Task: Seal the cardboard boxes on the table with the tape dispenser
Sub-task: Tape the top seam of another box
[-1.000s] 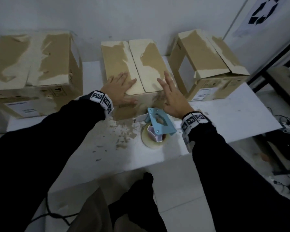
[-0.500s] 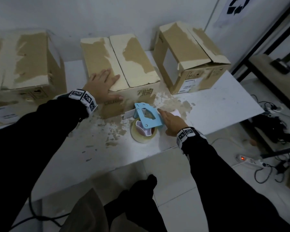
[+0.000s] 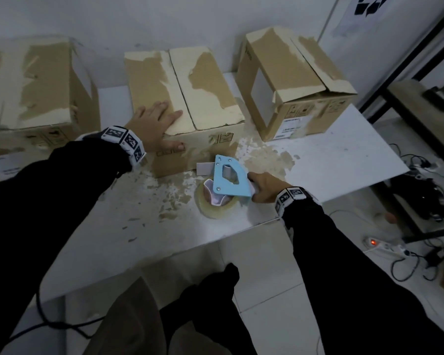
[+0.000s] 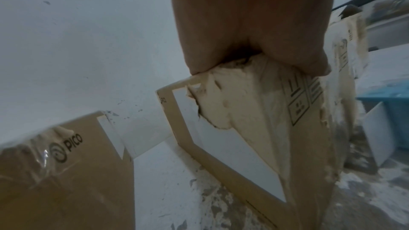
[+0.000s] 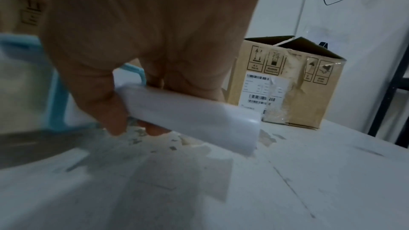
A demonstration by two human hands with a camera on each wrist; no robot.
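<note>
Pickup time: your right hand [image 3: 263,187] curls round the white handle of the tape dispenser [image 3: 230,178], lying on the tabletop [image 3: 318,160] just before the middle box [image 3: 185,98]. Your left hand [image 3: 153,125] presses flat on its flap. Next, lift to the seam.

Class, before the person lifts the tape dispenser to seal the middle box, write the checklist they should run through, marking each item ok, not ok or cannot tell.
1. Right hand grips the dispenser handle: ok.
2. Left hand presses the middle box flap down: ok.
3. Flaps meet at the seam: ok.
4. Free tape end ready: cannot tell.
5. Seam has tape on it: not ok.
</note>
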